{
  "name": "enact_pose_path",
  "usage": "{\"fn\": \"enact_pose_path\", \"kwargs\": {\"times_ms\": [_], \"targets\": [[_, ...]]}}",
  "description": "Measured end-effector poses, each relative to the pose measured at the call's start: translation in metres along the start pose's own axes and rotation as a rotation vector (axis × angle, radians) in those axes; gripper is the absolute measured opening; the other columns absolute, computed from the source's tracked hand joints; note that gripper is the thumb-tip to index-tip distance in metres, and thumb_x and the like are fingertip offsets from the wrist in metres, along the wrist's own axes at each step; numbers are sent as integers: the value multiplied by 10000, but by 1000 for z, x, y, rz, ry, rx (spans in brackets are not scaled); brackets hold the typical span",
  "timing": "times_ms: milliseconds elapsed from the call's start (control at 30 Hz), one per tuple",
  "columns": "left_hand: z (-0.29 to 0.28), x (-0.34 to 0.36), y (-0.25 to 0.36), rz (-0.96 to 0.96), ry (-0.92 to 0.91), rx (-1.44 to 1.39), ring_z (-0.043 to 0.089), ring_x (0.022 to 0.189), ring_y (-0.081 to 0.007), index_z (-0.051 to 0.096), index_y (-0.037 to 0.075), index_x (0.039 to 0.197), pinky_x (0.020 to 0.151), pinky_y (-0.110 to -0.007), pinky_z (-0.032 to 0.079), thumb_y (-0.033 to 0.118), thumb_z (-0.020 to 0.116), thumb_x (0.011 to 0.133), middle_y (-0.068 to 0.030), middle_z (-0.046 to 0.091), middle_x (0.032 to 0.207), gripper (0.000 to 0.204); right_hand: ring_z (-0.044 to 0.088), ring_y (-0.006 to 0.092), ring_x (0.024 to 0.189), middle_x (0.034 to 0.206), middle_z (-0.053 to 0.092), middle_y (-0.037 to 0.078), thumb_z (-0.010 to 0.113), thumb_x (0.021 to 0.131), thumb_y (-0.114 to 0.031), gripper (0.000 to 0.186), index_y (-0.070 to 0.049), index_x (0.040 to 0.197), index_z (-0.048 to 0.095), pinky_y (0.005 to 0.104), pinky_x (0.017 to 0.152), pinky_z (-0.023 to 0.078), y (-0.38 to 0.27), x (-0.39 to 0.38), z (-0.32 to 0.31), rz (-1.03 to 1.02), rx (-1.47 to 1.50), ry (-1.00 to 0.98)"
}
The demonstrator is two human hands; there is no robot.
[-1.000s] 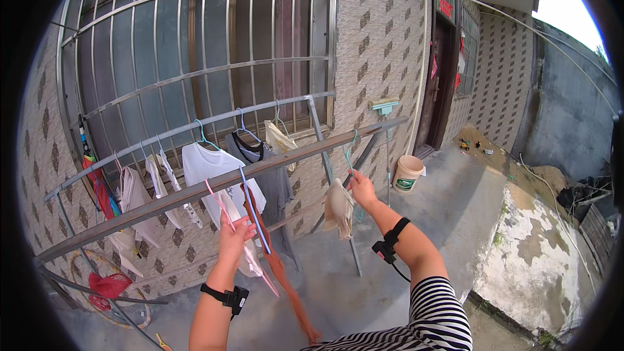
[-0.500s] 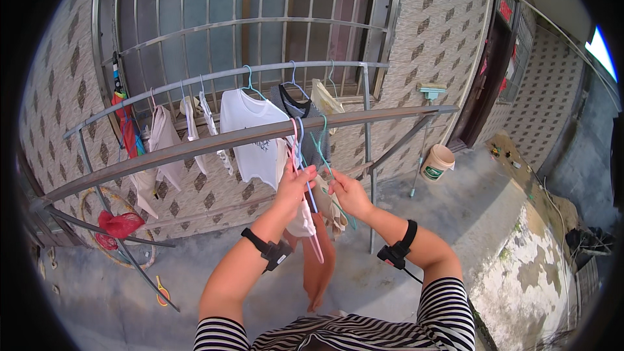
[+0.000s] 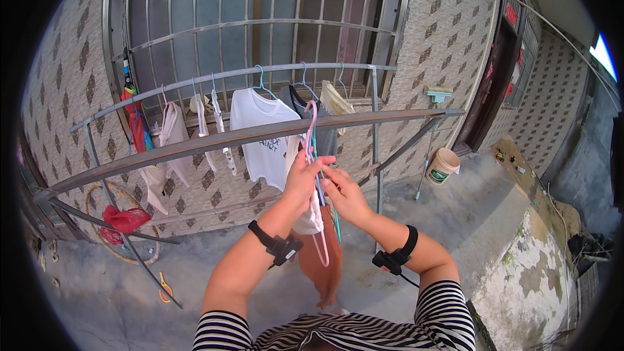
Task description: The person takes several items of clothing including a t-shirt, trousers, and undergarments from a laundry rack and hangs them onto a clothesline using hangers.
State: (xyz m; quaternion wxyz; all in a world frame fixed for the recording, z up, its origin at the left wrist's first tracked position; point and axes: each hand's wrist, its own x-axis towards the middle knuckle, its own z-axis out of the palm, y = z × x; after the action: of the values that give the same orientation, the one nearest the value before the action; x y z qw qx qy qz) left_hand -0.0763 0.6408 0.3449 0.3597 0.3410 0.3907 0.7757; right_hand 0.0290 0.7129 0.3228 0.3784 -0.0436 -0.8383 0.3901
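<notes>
The left hand (image 3: 301, 183) and the right hand (image 3: 346, 199) were far apart a second ago, and now they are close together below the metal bar (image 3: 214, 141). The left fingers curl around the pink hanger (image 3: 327, 255). The right fingers bend just beside it, hiding part of the green hanger (image 3: 338, 227), so I can't tell if they hold it.

- The left forearm (image 3: 244, 260) and right forearm (image 3: 391, 231) are angled inward from bent elbows.
- The left hand (image 3: 300, 182) is raised, fingers partly curled in a grip.
- The right hand (image 3: 348, 200) is held just beside it, fingers bent leftward.
</notes>
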Motion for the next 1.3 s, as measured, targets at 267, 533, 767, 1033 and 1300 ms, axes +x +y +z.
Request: {"fn": "enact_pose_path", "kwargs": {"times_ms": [267, 533, 767, 1033, 1300], "targets": [[-13, -13, 35, -76, -80, -25, 539, 846, -160, 426, 13, 1105, 770, -271, 447, 76, 446, 859, -105, 570, 912, 255, 511, 103, 710, 918, 523, 62, 505, 828, -71, 259, -23, 1082, 514, 219, 639, 428, -6, -25, -8, 62, 127, -29], [-40, -54, 40, -361, -204, -117, 555, 883, -200, 465, -20, 1062, 810, -319, 465, 85, 509, 830, -76, 566, 864, 259, 497, 83, 672, 937, 517, 46, 510, 829, -71, 266, -27, 1092, 510, 208, 613, 429, 8, -43, -7, 133, 104, -30], [-109, -120, 22, -599, -9, -166, 393, 531, -69, 474, 55, 872, 529, -231, 385, 215, 461, 884, 32, 411, 642, 161, 493, 101, 622, 909, 558, 54, 559, 783, -91, 290, -40, 1067, 535, 234, 599, 436, 75, -36, -11, 308, 37, -1], [-135, -181, 30, -636, 221, 30, 316, 479, -69, 477, 44, 849, 466, -220, 294, 218, 464, 882, 38, 348, 554, 178, 569, 261, 796, 947, 579, 122, 573, 748, -183, 361, -29, 1071, 524, 351, 712, 450, 171, 60, -52, 298, -432, 107], [-146, -240, 12, -568, 665, 110, 366, 480, -75, 473, 115, 780, 453, -208, 346, 261, 499, 867, 56, 381, 549, 171, 512, 339, 975, 1110, 500, 176, 538, 748, -186, 433, -73, 1160, 467, 405, 823, 418, 291, 221, -91, 314, -697, 202]]}}
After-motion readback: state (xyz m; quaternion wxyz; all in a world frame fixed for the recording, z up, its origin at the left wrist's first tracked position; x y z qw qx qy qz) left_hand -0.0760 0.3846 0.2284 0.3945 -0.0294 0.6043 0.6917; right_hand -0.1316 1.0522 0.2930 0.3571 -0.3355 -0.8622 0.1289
